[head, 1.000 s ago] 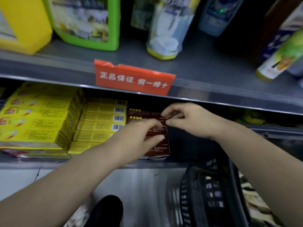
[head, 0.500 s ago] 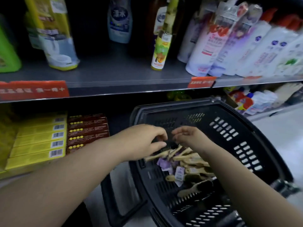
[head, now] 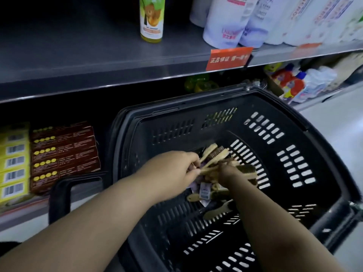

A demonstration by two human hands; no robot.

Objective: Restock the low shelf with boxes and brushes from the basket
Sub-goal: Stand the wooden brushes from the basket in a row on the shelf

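Note:
A black plastic basket [head: 275, 158] stands in front of the low shelf [head: 23, 211]. Several wooden-handled brushes [head: 213, 157] with paper tags lie piled on its bottom. My left hand [head: 172, 171] reaches into the basket and its fingers pinch brush handles at the pile's left side. My right hand [head: 228, 171] is down in the pile with its fingers curled round brushes; its fingertips are hidden among them. On the low shelf at the left sit dark red boxes [head: 64, 154] next to yellow boxes [head: 13, 163], stacked in rows.
An upper shelf [head: 98, 61] with an orange price tag [head: 228, 57], a green-labelled bottle [head: 151, 18] and white bottles [head: 231, 20] overhangs the low shelf. The basket's black handle [head: 60, 195] stands at its left. Coloured bottles [head: 298, 83] sit at the right.
My hands left the dark red boxes on the low shelf and moved right into the basket. They went from hovering over the brushes to gripping them, and the view swung right.

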